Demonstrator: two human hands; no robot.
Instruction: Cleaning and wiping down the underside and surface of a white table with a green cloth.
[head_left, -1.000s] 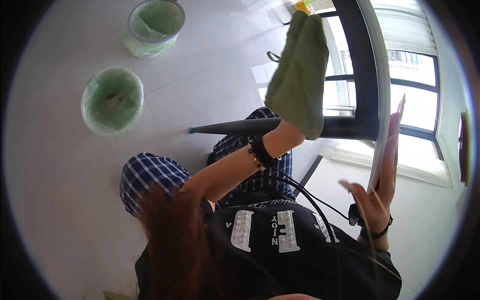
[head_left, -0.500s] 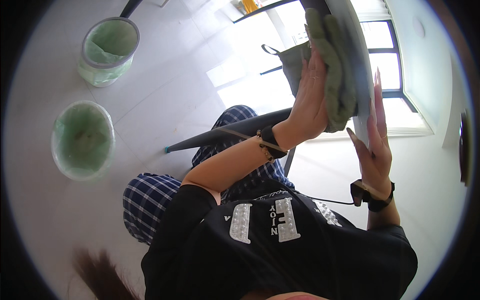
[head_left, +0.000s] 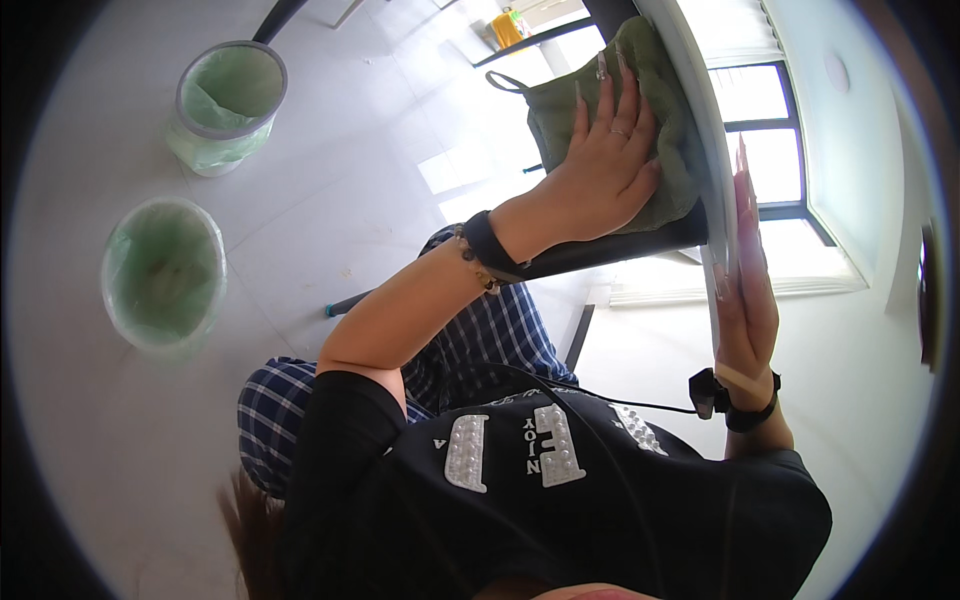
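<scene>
Green cloth (head_left: pixel 675 125): spread at the upper right of centre beneath our left hand, its small loop sticking out to the left.
Left hand (head_left: pixel 605 165): laid flat on the cloth, fingers outstretched and unclenched (we spot a thin ring); how hard it presses, we cannot tell.
Pale slab (head_left: pixel 714 165): a curving strip just right of the cloth, running down between our two hands.
Right hand (head_left: pixel 750 305): at right of frame, released, fingers straight and close together, pointing up alongside the slab.
Dark bar (head_left: pixel 640 247): slants below the cloth and passes behind our left forearm.
Wrists: each wears a black band (head_left: pixel 488 240); a beaded bracelet (head_left: pixel 472 262) sits beside the left one.
Bins: an upper bin (head_left: pixel 215 158) and a lower bin (head_left: pixel 150 235), both lined in light green, at the left of the frame.
</scene>
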